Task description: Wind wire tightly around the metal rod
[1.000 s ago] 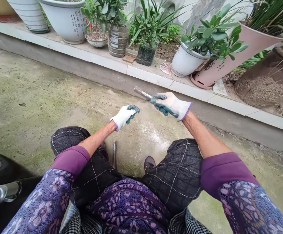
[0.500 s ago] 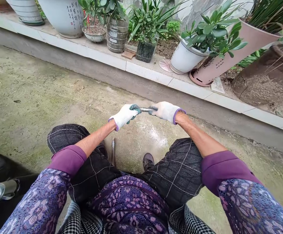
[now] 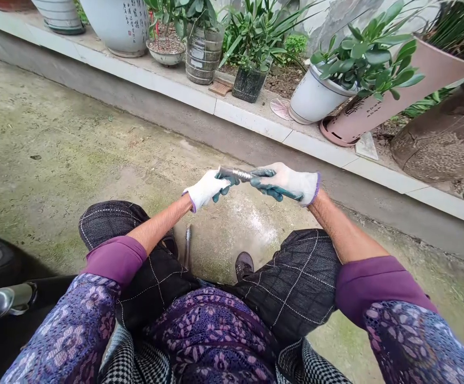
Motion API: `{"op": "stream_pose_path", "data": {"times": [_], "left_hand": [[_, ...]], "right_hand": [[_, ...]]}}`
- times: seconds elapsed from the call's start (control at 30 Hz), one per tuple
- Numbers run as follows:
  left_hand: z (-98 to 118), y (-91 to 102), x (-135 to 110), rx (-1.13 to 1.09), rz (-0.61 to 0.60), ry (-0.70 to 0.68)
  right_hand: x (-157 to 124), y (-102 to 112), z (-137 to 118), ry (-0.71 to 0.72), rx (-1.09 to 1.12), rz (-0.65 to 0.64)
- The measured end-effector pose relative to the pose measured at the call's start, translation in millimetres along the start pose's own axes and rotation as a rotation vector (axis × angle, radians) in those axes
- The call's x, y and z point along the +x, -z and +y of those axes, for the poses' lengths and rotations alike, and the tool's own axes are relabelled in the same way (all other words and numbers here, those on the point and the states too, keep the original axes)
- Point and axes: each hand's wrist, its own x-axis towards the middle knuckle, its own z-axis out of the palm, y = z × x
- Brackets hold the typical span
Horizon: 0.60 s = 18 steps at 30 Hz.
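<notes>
I sit with my knees apart over a concrete yard, and both hands wear white gloves with green palms. My right hand (image 3: 286,182) is closed around a short threaded metal rod (image 3: 237,173), which lies nearly level. My left hand (image 3: 209,188) pinches the rod's left end with its fingertips. Both hands meet in front of me above the ground. Another metal rod (image 3: 188,246) stands on the ground between my feet, next to my dark shoe (image 3: 243,265).
A raised tiled ledge (image 3: 252,124) runs across the back, lined with potted plants: a white pot (image 3: 312,100), a tilted pink pot (image 3: 392,85), a black pot (image 3: 249,84). A dark vehicle part with a chrome piece (image 3: 4,301) sits at lower left.
One second ago my hands were apart, the right holding the rod up. They came together, and my left fingers have taken hold of the rod's left end.
</notes>
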Motion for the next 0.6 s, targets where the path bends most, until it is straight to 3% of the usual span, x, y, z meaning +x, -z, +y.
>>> {"op": "stream_pose_path", "data": {"times": [0.1, 0.2, 0.5, 0.6], "left_hand": [[9.4, 6.9, -4.8, 0.17, -0.089, -0.057], [17.0, 10.2, -8.2, 0.283, -0.17, -0.115], [13.7, 4.3, 0.4, 0.233, -0.159, -0.104], [13.6, 4.0, 1.9, 0.166, -0.118, -0.082]], "right_hand": [[-7.1, 1.1, 5.4, -0.04, -0.021, -0.199], [-9.4, 4.0, 12.3, -0.007, -0.087, -0.29], [-7.3, 6.2, 17.0, 0.007, -0.097, -0.277], [-8.0, 3.6, 14.2, 0.023, 0.056, -0.222]]}}
